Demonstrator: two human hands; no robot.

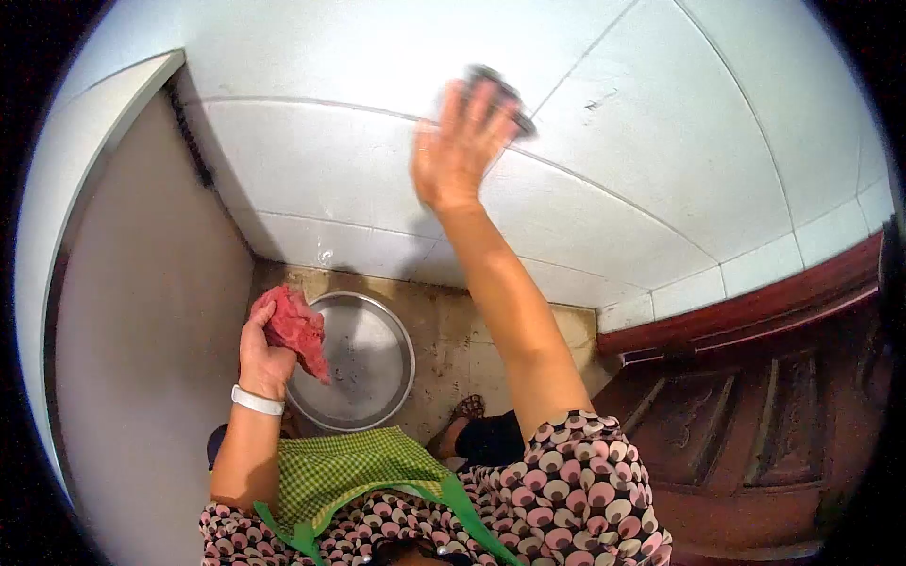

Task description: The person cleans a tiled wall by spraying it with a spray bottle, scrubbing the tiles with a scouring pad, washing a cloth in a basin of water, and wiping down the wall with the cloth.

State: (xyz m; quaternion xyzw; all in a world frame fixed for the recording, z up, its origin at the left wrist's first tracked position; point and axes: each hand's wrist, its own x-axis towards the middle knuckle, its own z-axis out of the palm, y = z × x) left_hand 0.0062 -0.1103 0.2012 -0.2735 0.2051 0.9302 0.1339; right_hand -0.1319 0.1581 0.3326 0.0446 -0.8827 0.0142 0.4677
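My left hand (264, 354), with a white band at the wrist, is closed around a crumpled reddish-pink cloth (294, 325). The cloth hangs over the left rim of a round metal basin (408, 325) on the floor. Up on the white tiled wall (321, 156), my right hand (458, 156) is pressed flat with its arm stretched out. Under its fingertips is a dark grey scouring pad (522, 123), blurred by motion and partly hidden by the fingers.
A grey panel (156, 283) stands close on the left. To the right is a dark carved wooden door (689, 424) with a reddish frame. The tiled floor (453, 340) looks stained. My sandalled foot (462, 415) is near the basin.
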